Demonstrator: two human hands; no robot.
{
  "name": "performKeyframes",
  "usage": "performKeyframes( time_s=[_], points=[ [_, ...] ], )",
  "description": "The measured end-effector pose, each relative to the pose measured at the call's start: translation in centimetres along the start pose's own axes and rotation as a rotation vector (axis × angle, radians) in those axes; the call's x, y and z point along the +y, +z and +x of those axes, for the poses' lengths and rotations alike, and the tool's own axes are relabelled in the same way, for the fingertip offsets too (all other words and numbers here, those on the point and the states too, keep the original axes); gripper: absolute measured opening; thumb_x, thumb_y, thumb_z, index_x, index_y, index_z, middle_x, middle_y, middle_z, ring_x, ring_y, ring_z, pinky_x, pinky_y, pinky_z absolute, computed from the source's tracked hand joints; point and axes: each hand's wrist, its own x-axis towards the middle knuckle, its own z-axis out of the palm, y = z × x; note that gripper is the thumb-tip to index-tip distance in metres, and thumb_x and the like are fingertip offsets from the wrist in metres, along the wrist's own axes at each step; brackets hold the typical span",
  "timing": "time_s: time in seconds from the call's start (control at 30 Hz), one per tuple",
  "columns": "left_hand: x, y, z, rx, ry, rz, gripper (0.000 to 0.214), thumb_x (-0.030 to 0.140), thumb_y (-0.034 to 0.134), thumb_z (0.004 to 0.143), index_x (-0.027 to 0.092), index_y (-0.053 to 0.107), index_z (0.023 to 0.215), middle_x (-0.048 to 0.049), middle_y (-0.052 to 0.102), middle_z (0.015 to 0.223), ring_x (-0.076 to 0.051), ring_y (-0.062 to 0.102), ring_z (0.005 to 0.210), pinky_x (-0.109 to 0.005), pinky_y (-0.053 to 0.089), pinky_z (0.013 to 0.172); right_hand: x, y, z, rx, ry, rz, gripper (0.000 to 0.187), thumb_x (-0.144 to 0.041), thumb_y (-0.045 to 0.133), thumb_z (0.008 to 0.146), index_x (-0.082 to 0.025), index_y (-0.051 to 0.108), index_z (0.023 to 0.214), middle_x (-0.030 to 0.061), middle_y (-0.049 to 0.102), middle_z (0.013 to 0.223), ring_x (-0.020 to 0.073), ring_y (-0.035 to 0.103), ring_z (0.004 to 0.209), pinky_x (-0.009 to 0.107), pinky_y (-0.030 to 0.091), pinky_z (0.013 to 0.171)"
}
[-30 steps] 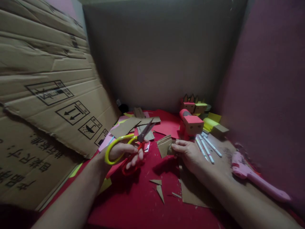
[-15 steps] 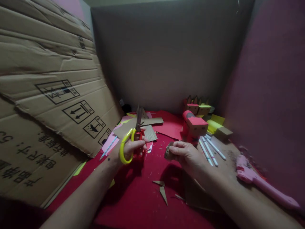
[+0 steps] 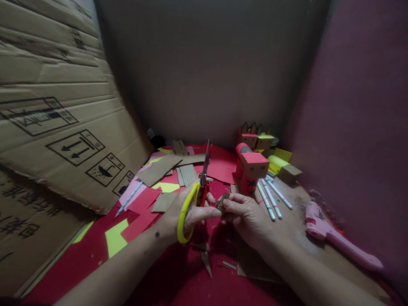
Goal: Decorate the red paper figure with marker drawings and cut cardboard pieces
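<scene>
My left hand (image 3: 197,210) has a pair of scissors (image 3: 191,208) with yellow and red handles hooked on it, the blades pointing up and away. Its thumb and fingertips reach to a small dark brown piece (image 3: 222,203), perhaps cardboard. My right hand (image 3: 247,212) pinches that piece between thumb and fingers; part of it is hidden. Below the hands, pointed cardboard scraps (image 3: 206,263) lie on the red table cover (image 3: 178,280). Just beyond my right hand stands a red figure with a boxy cardboard head (image 3: 255,165).
A big cardboard sheet (image 3: 63,153) leans along the left. Cardboard strips (image 3: 161,169), red and yellow paper (image 3: 116,238) and a blue-white pencil (image 3: 129,199) lie left. Markers (image 3: 270,199), a yellow roll with a cardboard box (image 3: 288,172) and a pink glue gun (image 3: 338,240) lie right.
My left hand has moved right with the scissors and now meets my right hand at the small brown piece. The view has shifted slightly to the right.
</scene>
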Motion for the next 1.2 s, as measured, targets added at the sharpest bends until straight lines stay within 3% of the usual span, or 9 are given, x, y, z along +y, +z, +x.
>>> performKeyframes(
  time_s=[0.1, 0.23, 0.47, 0.63, 0.77, 0.87, 0.93, 1.03, 1.2],
  points=[
    [-0.2, 0.6, -0.2, -0.008, 0.024, -0.050, 0.044, 0.026, 0.080, 0.062, 0.018, 0.057, 0.099, 0.0030, 0.058, 0.078, -0.011, 0.055, 0.063, -0.026, 0.047, 0.061, 0.0, 0.0, 0.1, -0.036, -0.020, 0.048, 0.021, -0.019, 0.087, 0.057, -0.014, 0.066, 0.055, -0.0026, 0.062, 0.052, 0.0081, 0.054, 0.049, 0.019, 0.043, 0.051],
    [-0.4, 1.5, -0.5, 0.011, 0.067, -0.073, 0.052, 0.018, 0.074, 0.067, 0.021, 0.051, 0.114, 0.0046, 0.056, 0.079, -0.011, 0.054, 0.067, -0.025, 0.046, 0.064, 0.0, 0.0, 0.1, -0.066, -0.027, 0.028, 0.015, -0.021, 0.086, 0.060, -0.014, 0.073, 0.063, 0.0015, 0.069, 0.063, 0.0109, 0.060, 0.058, 0.021, 0.048, 0.062],
    [-0.6, 2.3, -1.0, 0.111, 0.085, -0.020, 0.019, 0.024, 0.067, 0.073, 0.018, 0.052, 0.084, 0.0027, 0.056, 0.075, -0.011, 0.055, 0.065, -0.026, 0.047, 0.064, 0.4, 0.0, -0.1, -0.018, -0.053, -0.004, 0.019, -0.026, 0.088, 0.056, -0.015, 0.074, 0.063, 0.0016, 0.071, 0.062, 0.0120, 0.062, 0.061, 0.023, 0.050, 0.070],
    [-0.6, 2.7, -1.1, 0.184, 0.124, 0.025, 0.018, 0.024, 0.067, 0.073, 0.018, 0.053, 0.085, 0.0030, 0.054, 0.074, -0.011, 0.053, 0.064, -0.025, 0.047, 0.064, 0.6, 0.4, -0.2, 0.060, -0.062, 0.009, 0.025, -0.027, 0.090, 0.051, -0.012, 0.072, 0.059, 0.0005, 0.067, 0.056, 0.0083, 0.057, 0.054, 0.018, 0.048, 0.059],
    [-1.3, 2.5, -1.0, 0.151, 0.125, 0.054, 0.018, 0.022, 0.066, 0.076, 0.018, 0.056, 0.091, 0.0025, 0.056, 0.078, -0.010, 0.054, 0.064, -0.024, 0.047, 0.062, 0.6, 0.6, -0.2, 0.155, -0.040, 0.027, 0.030, -0.025, 0.093, 0.045, -0.012, 0.069, 0.056, -0.0009, 0.064, 0.053, 0.0044, 0.050, 0.045, 0.014, 0.039, 0.044],
    [-2.1, 1.6, -1.0, 0.101, 0.207, 0.246, 0.025, 0.026, 0.060, 0.085, 0.019, 0.057, 0.109, 0.0005, 0.060, 0.080, -0.012, 0.057, 0.065, -0.026, 0.049, 0.062, 0.0, 0.6, -0.2, 0.216, -0.054, 0.067, 0.032, -0.023, 0.094, 0.042, -0.013, 0.069, 0.059, -0.0033, 0.064, 0.054, 0.0039, 0.048, 0.042, 0.015, 0.041, 0.041],
    [-2.9, 0.9, -1.1, 0.108, 0.354, 0.450, 0.034, 0.024, 0.052, 0.089, 0.018, 0.054, 0.122, -0.0025, 0.064, 0.082, -0.015, 0.061, 0.069, -0.029, 0.052, 0.067, -0.4, 0.6, -0.3, 0.236, -0.093, 0.092, 0.032, -0.022, 0.094, 0.041, -0.014, 0.069, 0.060, -0.0047, 0.064, 0.055, 0.0046, 0.050, 0.043, 0.016, 0.045, 0.042],
    [-4.2, 0.1, -1.2, 0.120, 0.519, 0.670, 0.047, 0.021, 0.043, 0.090, 0.015, 0.044, 0.137, -0.0140, 0.066, 0.111, -0.025, 0.065, 0.097, -0.040, 0.055, 0.084, -1.0, 0.6, -0.4, 0.250, -0.139, 0.113, 0.032, -0.020, 0.094, 0.041, -0.015, 0.069, 0.061, -0.0035, 0.067, 0.060, 0.0084, 0.059, 0.051, 0.017, 0.050, 0.045],
    [-5.5, -0.1, -1.5, 0.148, 0.572, 0.858, 0.054, 0.023, 0.035, 0.095, 0.013, 0.029, 0.147, -0.0200, 0.059, 0.126, -0.030, 0.060, 0.115, -0.046, 0.053, 0.094, -1.7, 0.5, -0.3, 0.298, -0.181, 0.155, 0.035, -0.019, 0.094, 0.041, -0.016, 0.070, 0.065, -0.0032, 0.070, 0.064, 0.0107, 0.064, 0.057, 0.018, 0.051, 0.046]
  ],
)
